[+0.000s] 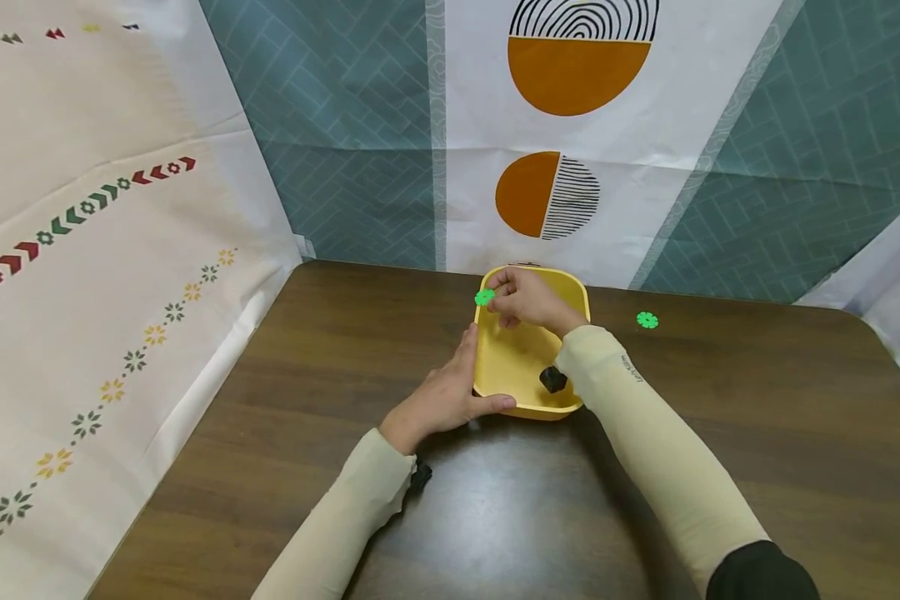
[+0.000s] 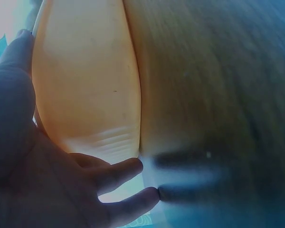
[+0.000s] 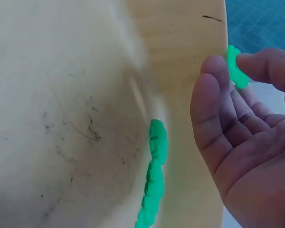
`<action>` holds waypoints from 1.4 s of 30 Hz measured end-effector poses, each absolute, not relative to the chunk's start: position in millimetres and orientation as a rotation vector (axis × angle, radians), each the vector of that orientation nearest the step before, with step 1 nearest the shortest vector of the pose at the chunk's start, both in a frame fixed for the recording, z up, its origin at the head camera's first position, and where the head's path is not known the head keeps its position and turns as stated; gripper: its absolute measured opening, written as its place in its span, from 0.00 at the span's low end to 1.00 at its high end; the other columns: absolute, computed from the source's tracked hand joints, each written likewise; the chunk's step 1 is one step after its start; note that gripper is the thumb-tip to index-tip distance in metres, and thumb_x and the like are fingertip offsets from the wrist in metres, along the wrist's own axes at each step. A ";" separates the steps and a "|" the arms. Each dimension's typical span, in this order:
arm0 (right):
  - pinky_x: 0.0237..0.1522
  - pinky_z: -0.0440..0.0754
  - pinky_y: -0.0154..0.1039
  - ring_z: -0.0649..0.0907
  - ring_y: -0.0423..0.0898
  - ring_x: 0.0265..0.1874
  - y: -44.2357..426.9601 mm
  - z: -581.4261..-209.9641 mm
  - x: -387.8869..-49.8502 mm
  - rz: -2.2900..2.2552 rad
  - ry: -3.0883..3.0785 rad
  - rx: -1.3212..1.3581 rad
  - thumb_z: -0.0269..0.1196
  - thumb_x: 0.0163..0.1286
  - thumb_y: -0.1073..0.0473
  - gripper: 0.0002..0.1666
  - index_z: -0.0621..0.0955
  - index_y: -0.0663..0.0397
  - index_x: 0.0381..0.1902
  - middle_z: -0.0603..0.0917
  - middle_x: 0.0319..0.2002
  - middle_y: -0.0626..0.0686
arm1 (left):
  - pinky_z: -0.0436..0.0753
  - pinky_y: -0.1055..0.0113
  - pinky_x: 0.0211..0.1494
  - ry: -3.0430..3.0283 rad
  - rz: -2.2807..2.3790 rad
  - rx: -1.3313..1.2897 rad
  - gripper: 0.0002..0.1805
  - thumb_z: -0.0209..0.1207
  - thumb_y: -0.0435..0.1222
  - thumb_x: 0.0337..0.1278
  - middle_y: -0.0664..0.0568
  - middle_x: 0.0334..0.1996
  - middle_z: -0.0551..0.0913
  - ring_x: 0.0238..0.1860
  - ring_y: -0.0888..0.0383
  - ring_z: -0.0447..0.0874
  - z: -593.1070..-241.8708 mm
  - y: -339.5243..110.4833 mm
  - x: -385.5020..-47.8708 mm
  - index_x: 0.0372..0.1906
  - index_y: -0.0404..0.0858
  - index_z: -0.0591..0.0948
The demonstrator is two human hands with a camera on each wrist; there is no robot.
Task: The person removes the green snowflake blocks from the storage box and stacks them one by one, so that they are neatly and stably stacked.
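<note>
A yellow tub [image 1: 521, 358] stands on the brown table near its back edge. My left hand [image 1: 450, 392] holds the tub's left side and near left corner, thumb over the front rim; in the left wrist view its fingers [image 2: 116, 175] lie along the outer wall. Over the tub's far left part, my right hand [image 1: 528, 300] pinches a green flower-shaped disc [image 1: 484, 297] between thumb and fingers, at the rim. The right wrist view shows that disc [image 3: 236, 69] in the right hand [image 3: 251, 128], and several green pieces [image 3: 154, 175] inside along the wall.
Another green disc [image 1: 647, 320] lies on the table [image 1: 720, 400] to the right of the tub. A black object [image 1: 552, 379] shows at the right sleeve over the tub, another black one [image 1: 420, 477] at the left sleeve. Patterned cloths hang behind and at the left.
</note>
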State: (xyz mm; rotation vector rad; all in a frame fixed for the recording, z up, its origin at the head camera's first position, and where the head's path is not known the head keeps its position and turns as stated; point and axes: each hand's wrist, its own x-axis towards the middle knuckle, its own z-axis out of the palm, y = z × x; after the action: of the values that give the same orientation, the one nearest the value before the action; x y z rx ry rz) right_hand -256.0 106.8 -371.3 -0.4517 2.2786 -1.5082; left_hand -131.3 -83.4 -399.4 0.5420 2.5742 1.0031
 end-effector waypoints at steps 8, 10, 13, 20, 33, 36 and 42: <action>0.31 0.85 0.45 0.85 0.64 0.28 107.2 -377.4 -256.3 -1.505 2.270 -0.442 0.63 0.70 0.70 0.14 0.74 0.67 0.51 0.82 0.44 0.72 | 0.56 0.36 0.69 2.574 1.004 0.552 0.66 0.63 0.61 0.61 0.51 0.81 0.33 0.78 0.50 0.47 -397.8 -81.9 -132.1 0.80 0.40 0.28; 0.31 0.85 0.44 0.85 0.61 0.27 106.6 -378.6 -257.0 -1.498 2.272 -0.445 0.63 0.70 0.70 0.14 0.74 0.67 0.50 0.83 0.44 0.72 | 0.56 0.36 0.69 2.572 1.003 0.552 0.66 0.63 0.61 0.61 0.50 0.81 0.33 0.78 0.50 0.46 -397.5 -82.2 -132.1 0.80 0.40 0.27; 0.31 0.85 0.43 0.85 0.58 0.26 104.8 -378.6 -256.9 -1.489 2.275 -0.450 0.63 0.69 0.70 0.14 0.74 0.67 0.50 0.83 0.44 0.71 | 0.56 0.36 0.69 2.573 0.997 0.551 0.66 0.63 0.61 0.61 0.49 0.81 0.33 0.78 0.50 0.47 -398.0 -82.8 -132.2 0.80 0.40 0.27; 0.33 0.85 0.48 0.85 0.61 0.28 102.1 -377.8 -256.6 -1.432 2.298 -0.464 0.64 0.68 0.70 0.15 0.73 0.65 0.49 0.82 0.41 0.68 | 0.57 0.35 0.69 2.587 0.989 0.557 0.66 0.63 0.61 0.61 0.50 0.81 0.33 0.78 0.49 0.48 -398.5 -82.3 -132.3 0.80 0.39 0.28; 0.32 0.85 0.45 0.86 0.57 0.27 97.3 -372.1 -255.9 -1.376 2.306 -0.446 0.63 0.66 0.71 0.14 0.74 0.65 0.47 0.83 0.35 0.61 | 0.57 0.36 0.69 2.584 0.976 0.551 0.66 0.62 0.62 0.61 0.50 0.81 0.32 0.78 0.48 0.49 -399.4 -81.7 -133.0 0.80 0.39 0.27; 0.34 0.86 0.47 0.86 0.58 0.28 97.4 -371.1 -255.9 -1.372 2.297 -0.439 0.63 0.66 0.71 0.14 0.74 0.65 0.48 0.82 0.35 0.61 | 0.57 0.36 0.70 2.582 0.979 0.554 0.66 0.62 0.62 0.62 0.49 0.81 0.32 0.78 0.48 0.48 -399.3 -81.7 -132.6 0.80 0.38 0.28; 0.36 0.86 0.50 0.86 0.65 0.32 98.2 -369.5 -254.9 -1.375 2.282 -0.432 0.64 0.65 0.71 0.14 0.74 0.66 0.48 0.82 0.36 0.63 | 0.57 0.36 0.69 2.581 0.986 0.555 0.66 0.62 0.62 0.61 0.49 0.81 0.32 0.78 0.48 0.48 -399.4 -81.6 -132.2 0.80 0.38 0.28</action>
State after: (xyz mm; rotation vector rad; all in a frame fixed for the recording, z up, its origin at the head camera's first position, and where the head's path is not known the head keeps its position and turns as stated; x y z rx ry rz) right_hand -254.9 98.2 -369.5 -0.4319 2.2815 -1.3752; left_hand -132.2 -81.6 -399.4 0.5547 2.5807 0.9863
